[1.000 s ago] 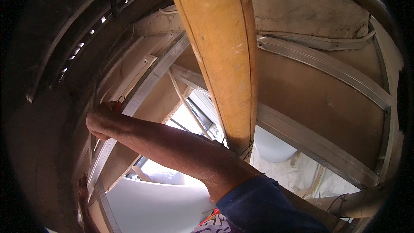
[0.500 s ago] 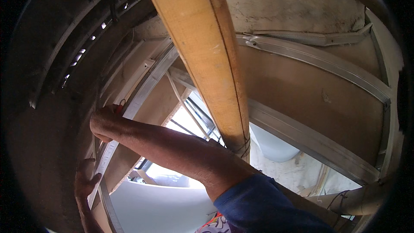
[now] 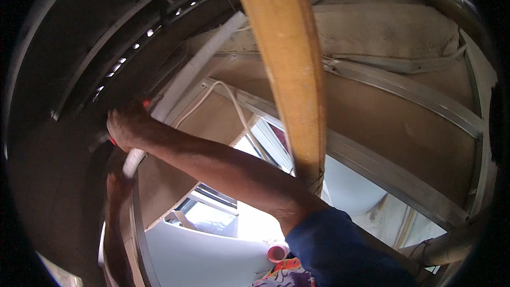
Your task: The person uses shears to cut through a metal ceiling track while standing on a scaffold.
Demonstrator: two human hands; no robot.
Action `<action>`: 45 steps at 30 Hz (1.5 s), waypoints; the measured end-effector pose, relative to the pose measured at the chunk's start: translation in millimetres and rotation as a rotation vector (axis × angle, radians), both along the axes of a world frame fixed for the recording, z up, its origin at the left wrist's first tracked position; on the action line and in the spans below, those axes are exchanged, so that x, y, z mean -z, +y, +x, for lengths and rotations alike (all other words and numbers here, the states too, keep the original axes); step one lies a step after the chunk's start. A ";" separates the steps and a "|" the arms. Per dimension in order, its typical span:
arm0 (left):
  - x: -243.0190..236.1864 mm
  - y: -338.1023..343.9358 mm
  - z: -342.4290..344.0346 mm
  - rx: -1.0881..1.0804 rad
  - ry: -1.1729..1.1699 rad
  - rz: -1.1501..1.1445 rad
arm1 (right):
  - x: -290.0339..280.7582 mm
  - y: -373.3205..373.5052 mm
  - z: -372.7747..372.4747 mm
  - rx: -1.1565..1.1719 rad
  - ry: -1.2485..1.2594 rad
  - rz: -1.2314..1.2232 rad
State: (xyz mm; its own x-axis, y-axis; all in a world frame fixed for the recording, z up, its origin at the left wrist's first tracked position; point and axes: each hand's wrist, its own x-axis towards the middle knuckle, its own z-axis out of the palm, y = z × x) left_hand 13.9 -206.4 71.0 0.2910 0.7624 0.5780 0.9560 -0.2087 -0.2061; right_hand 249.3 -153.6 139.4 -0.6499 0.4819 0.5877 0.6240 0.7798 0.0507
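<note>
A long pale metal channel (image 3: 183, 77) slants from beside the yellow beam down to my hands at left. My right hand (image 3: 126, 126), at the end of a forearm crossing from the lower right, is closed around a red-handled tool (image 3: 146, 103). Bits of red show on both sides of the fist, but the tool's working end is blurred and its kind is unclear. Just below, my left hand (image 3: 120, 169) wraps the lower part of the channel. Its fingers are partly hidden and smeared by motion.
A thick yellow beam (image 3: 284, 64) comes down through the middle. Metal framing (image 3: 404, 87) and brown panels (image 3: 382, 114) lie to the right. A pale cable (image 3: 234, 98) loops beside an opening in the panels. A pink cup-like thing (image 3: 277, 253) shows at the bottom.
The channel has shifted upward and away from the panel, uncovering the cable. My left hand has risen along it toward my right hand, closing from spread fingers. The view has also shifted.
</note>
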 end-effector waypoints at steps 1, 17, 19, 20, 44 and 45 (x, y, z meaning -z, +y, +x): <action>-16.8 13.1 11.7 0.157 0.031 0.086 | -4.1 -1.9 5.7 -0.006 0.234 0.057; -81.8 -13.0 -100.6 -0.192 -0.157 0.041 | 115.0 -4.5 64.3 -0.280 1.323 -0.398; -73.1 -27.6 -118.4 -0.235 -0.151 -0.028 | 143.4 -5.7 69.0 -0.265 1.297 -0.583; -68.8 -32.6 -128.0 -0.252 -0.147 -0.063 | 153.1 -10.9 71.0 -0.250 1.291 -0.637; 27.0 -18.8 -172.1 -0.170 0.052 -0.147 | 254.0 -11.6 65.3 0.172 0.960 -0.957; 27.3 -21.1 -171.9 -0.155 0.080 -0.178 | 261.6 -10.9 62.6 0.147 0.967 -0.886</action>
State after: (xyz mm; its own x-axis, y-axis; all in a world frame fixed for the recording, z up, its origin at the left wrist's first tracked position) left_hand -158.0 -227.5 43.8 0.2026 0.8892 0.4102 0.9614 -0.1010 -0.2559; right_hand 311.9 -164.4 -122.2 -0.0578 0.9706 0.2336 0.2013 0.2405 -0.9495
